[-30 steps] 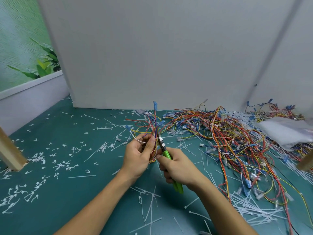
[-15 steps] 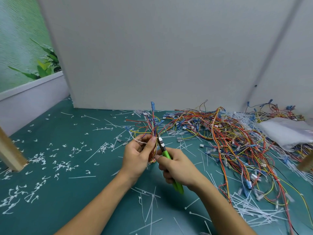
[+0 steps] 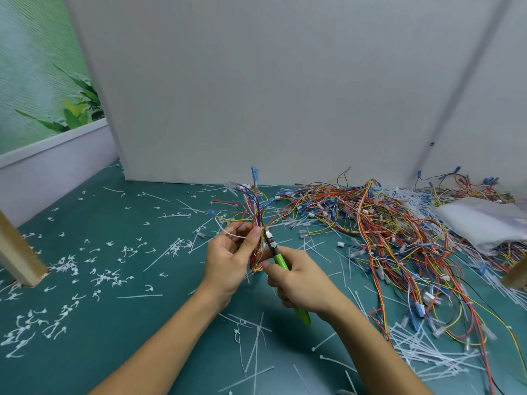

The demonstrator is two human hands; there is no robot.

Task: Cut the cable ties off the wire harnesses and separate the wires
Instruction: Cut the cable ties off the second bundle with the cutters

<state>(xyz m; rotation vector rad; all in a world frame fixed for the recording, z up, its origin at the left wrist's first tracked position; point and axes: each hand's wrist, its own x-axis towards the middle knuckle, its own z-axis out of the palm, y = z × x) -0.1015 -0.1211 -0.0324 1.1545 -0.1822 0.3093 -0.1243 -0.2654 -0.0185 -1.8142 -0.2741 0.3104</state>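
Held a small wire harness (image 3: 256, 212) upright in the left hand (image 3: 229, 259), fingers and thumb curled round its lower part, loose coloured ends with blue connectors fanning out above. Gripped green-handled cutters (image 3: 281, 259) in the right hand (image 3: 303, 283), fingers wrapped round the handles, the dark nose touching the bundle just beside the left thumb. Could not tell whether the blades were closed on a tie. Kept both hands over a teal table (image 3: 119, 332). Had a large tangled pile of harnesses (image 3: 385, 235) to the right, reaching a clear plastic bag (image 3: 482, 223) at the far right. Had short white cut ties (image 3: 65, 320) scattered on the left and long white tie strips (image 3: 422, 357) near the right forearm. Faced a plain grey board (image 3: 256, 95) standing at the back.
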